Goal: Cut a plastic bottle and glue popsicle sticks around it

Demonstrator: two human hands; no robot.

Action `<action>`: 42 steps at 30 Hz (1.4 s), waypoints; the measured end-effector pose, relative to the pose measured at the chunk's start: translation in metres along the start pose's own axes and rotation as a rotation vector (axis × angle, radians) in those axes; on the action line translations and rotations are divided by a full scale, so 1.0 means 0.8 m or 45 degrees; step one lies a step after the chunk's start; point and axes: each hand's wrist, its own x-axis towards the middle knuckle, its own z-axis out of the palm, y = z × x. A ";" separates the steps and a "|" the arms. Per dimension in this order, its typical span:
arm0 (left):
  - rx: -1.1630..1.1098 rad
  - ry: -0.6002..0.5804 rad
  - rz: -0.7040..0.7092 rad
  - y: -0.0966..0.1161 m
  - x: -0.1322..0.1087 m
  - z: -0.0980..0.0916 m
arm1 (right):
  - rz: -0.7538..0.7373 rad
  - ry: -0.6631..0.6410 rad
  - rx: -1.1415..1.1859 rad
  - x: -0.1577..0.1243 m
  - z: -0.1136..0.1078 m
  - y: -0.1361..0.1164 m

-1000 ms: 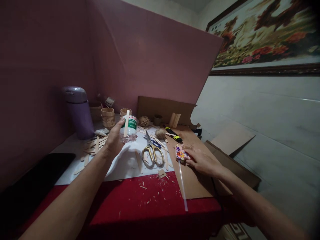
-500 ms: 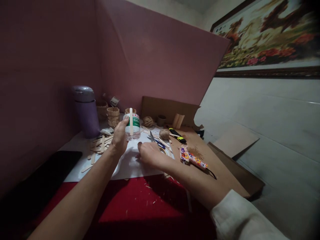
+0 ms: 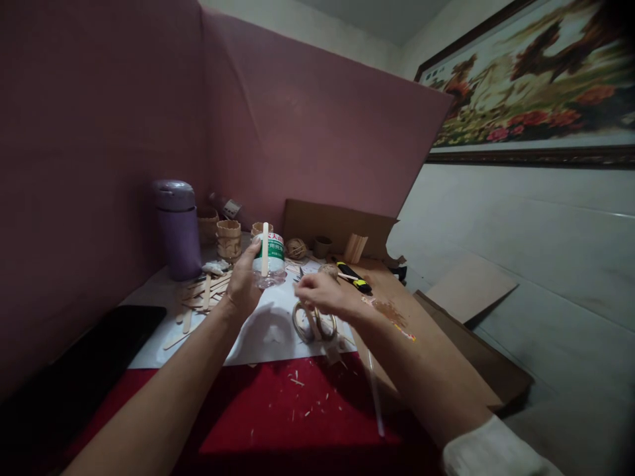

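Observation:
My left hand (image 3: 244,281) is closed around a cut-down clear plastic bottle (image 3: 276,263) with a green, white and red label. An upright craft stick (image 3: 265,248) lies flat against the bottle's side. Right of it, my right hand (image 3: 320,292) hovers over the white paper with its fingers curled together; whatever they hold, if anything, is hidden. Directly below that hand are two rings that look like tape rolls (image 3: 300,322). Scissors (image 3: 301,272) show only a blade tip behind the right fingers. My right forearm covers most of a flower-patterned glue gun (image 3: 404,332).
Loose craft sticks (image 3: 206,291) lie left, near a purple bottle (image 3: 178,231) and a stick-covered cup (image 3: 229,239). Behind are a twine ball (image 3: 296,248) and a bundle of sticks (image 3: 356,248). A yellow-black utility knife (image 3: 353,276) rests on the cardboard (image 3: 391,284).
My right hand has moved right and slightly up, uncovering the rings and now covering the scissors' handles and most of the glue gun. My left hand still holds the bottle; the view shifted slightly.

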 end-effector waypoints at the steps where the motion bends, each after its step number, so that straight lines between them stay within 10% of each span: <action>1: 0.019 0.001 -0.057 0.000 -0.003 0.002 | -0.005 0.045 0.091 -0.005 -0.014 0.005; 9: 0.200 -0.239 -0.504 -0.031 -0.030 0.011 | -0.311 0.496 1.472 -0.014 -0.036 0.029; 19: 0.344 -0.241 -0.723 -0.051 -0.040 0.018 | -0.118 0.584 1.531 -0.015 -0.008 0.057; 42: 0.447 -0.326 -0.615 -0.065 -0.049 0.019 | 0.076 0.686 1.444 -0.014 -0.002 0.051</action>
